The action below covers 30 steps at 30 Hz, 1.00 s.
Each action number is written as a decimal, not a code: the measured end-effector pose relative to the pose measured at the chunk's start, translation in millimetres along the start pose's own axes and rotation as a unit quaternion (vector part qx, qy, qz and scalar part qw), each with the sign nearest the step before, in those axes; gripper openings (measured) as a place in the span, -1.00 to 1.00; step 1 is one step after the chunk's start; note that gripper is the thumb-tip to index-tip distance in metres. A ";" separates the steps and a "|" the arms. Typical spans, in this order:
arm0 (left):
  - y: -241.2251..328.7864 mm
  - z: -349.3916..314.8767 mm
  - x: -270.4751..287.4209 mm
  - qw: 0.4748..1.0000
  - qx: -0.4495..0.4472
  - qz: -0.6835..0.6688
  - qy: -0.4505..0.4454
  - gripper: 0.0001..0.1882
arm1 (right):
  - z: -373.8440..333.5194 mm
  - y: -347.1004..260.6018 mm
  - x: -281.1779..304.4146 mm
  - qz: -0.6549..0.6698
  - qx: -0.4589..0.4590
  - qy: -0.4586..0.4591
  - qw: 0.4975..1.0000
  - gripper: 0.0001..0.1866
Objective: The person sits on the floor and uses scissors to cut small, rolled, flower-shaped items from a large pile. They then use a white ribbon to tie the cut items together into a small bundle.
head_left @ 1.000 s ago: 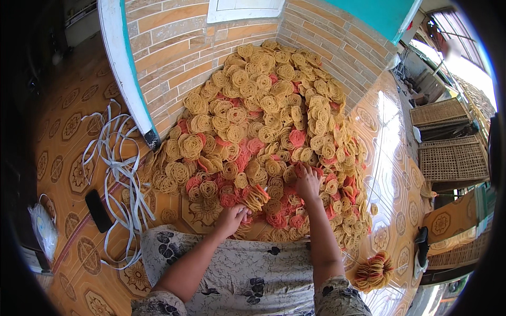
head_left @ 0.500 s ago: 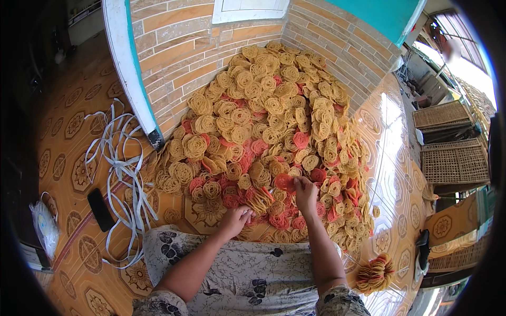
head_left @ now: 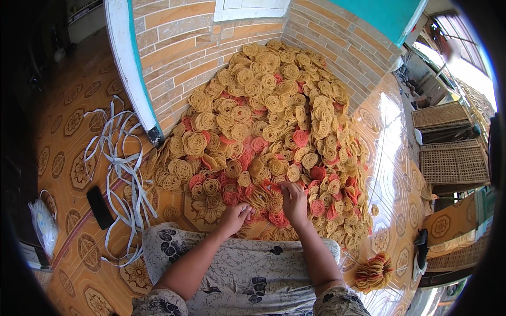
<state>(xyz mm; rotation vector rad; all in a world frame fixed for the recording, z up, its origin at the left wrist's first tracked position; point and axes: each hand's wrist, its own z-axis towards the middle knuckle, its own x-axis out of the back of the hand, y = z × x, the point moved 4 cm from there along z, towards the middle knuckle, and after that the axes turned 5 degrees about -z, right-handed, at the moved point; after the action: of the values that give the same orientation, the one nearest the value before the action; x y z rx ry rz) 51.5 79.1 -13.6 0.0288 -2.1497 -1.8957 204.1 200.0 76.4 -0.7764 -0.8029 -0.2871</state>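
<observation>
A big heap of round, lacy crackers (head_left: 253, 87), mostly yellow with some red, lies in front of me. At its near edge my left hand (head_left: 235, 218) is closed at the end of a short stack of yellow crackers (head_left: 258, 199), which lean face to face. Something small and white shows at its fingertips, too small to make out. My right hand (head_left: 294, 202) pinches a red cracker (head_left: 272, 186), tilted against the far end of that stack. The fingers partly hide where the pieces meet.
A bundled ring of crackers (head_left: 373, 272) sits on the tiled floor at my right. White strips (head_left: 124, 174) lie tangled at left beside a black phone (head_left: 99, 207) and a clear plastic bag (head_left: 43, 224). Brick walls (head_left: 174, 39) back the heap; woven baskets (head_left: 454, 162) stand far right.
My right hand has moved left with the red cracker, bringing it from beside the stack to the stack's far end. My left hand stays nearly in place.
</observation>
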 end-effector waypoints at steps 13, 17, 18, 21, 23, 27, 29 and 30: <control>18.6 -10.4 -3.0 0.994 -0.078 0.080 0.005 -0.76 | -10.1 -19.1 14.7 0.169 -0.072 -0.061 0.981 -0.87; 12.6 -8.2 21.2 0.980 -0.134 0.025 0.144 -0.70 | -22.1 -50.7 61.6 0.015 -0.012 -0.017 1.000 -0.95; 3.3 -6.3 30.6 0.983 -0.086 -0.035 0.156 -0.68 | -25.6 -56.1 72.1 0.026 -0.022 0.002 0.999 -0.96; -22.3 -4.0 52.4 0.959 0.040 -0.197 0.199 -0.66 | -37.3 -66.9 96.8 0.109 -0.075 0.069 0.989 -0.97; -36.7 -8.0 56.3 0.919 0.114 -0.290 0.242 -0.64 | -32.6 -79.8 104.7 0.018 0.027 0.090 0.995 -0.94; -52.5 -6.5 47.1 0.832 0.113 -0.480 0.254 -0.68 | -19.7 -90.3 128.8 -0.073 0.060 0.131 0.987 -0.93; -62.7 -5.2 39.4 0.814 0.129 -0.516 0.233 -0.68 | -15.3 -97.4 138.4 -0.025 0.031 0.134 0.990 -0.95; -66.3 -2.2 37.0 0.810 0.130 -0.527 0.222 -0.68 | -10.8 -104.3 142.5 -0.063 0.050 0.111 0.991 -0.93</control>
<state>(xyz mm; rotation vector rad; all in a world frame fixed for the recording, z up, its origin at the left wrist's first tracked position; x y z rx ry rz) 5.4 60.4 -71.1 1.8514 -2.1430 -1.6603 253.3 127.1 230.0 -0.5889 -0.6521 -0.4358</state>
